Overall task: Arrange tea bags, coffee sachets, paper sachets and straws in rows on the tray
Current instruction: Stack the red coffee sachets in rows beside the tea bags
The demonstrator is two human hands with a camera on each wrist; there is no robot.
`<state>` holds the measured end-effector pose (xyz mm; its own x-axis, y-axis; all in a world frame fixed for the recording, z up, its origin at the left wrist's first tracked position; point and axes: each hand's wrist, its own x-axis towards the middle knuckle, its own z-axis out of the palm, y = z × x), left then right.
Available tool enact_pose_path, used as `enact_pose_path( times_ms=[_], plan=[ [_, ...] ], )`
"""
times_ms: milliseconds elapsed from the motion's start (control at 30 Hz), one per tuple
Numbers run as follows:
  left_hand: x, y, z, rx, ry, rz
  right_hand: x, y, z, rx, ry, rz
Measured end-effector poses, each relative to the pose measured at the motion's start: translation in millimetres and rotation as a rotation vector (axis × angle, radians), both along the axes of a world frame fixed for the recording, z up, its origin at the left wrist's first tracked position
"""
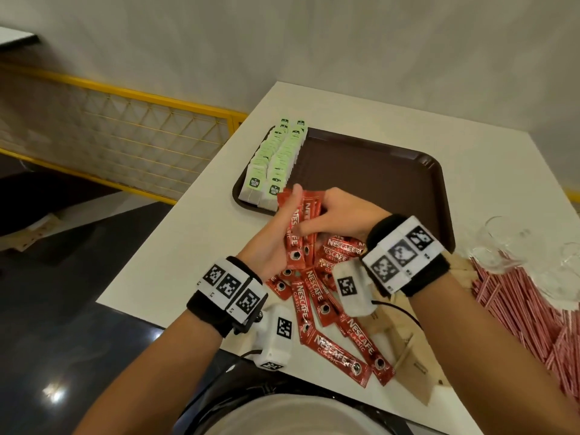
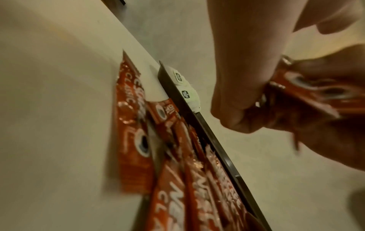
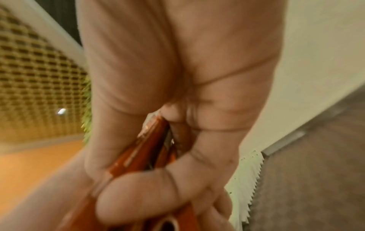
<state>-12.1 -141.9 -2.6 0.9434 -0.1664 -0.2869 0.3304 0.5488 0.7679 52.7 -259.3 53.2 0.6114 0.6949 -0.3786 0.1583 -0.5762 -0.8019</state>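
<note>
Both hands hold one bundle of red coffee sachets [image 1: 299, 227] just above the near rim of the brown tray [image 1: 392, 183]. My left hand [image 1: 276, 233] grips the bundle from the left with its thumb up along it. My right hand [image 1: 339, 215] wraps the bundle's top, fingers curled round it [image 3: 154, 150]. More red coffee sachets [image 1: 326, 302] lie loose on the white table below my wrists. Two rows of green tea bags [image 1: 276, 158] stand along the tray's left side. The left wrist view shows the tray edge [image 2: 209, 137] and loose coffee sachets [image 2: 134, 140].
Red-and-white striped straws [image 1: 527, 312] are heaped at the table's right edge, with clear glasses [image 1: 508, 243] behind them. Brown paper sachets [image 1: 405, 340] lie under my right forearm. The tray's middle and right are bare. A yellow mesh railing [image 1: 125, 136] stands off to the left.
</note>
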Motion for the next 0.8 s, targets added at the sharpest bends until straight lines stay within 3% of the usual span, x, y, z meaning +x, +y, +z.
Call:
enact_pose_path(
  times_ms=[100,200,400,500,800],
  plan=[
    [2.9,6.3,6.0,-0.11,0.058,0.111,1.3,18.4,-4.3,-0.071,-0.241,0.027],
    [7.6,16.8,7.4,-0.115,0.094,0.217,1.4,30.7,-6.9,-0.006,-0.397,0.003],
    [15.4,34.8,0.1,-0.089,0.111,0.3,7.2,56.6,-27.4,-0.248,-0.648,0.019],
    [18.9,51.3,-3.9,-0.137,0.075,0.297,11.9,66.4,-36.2,-0.268,-0.766,0.034],
    [32.3,103.4,-11.8,-0.101,0.026,0.23,29.8,112.8,-54.6,-0.225,-0.674,0.031]
  ],
)
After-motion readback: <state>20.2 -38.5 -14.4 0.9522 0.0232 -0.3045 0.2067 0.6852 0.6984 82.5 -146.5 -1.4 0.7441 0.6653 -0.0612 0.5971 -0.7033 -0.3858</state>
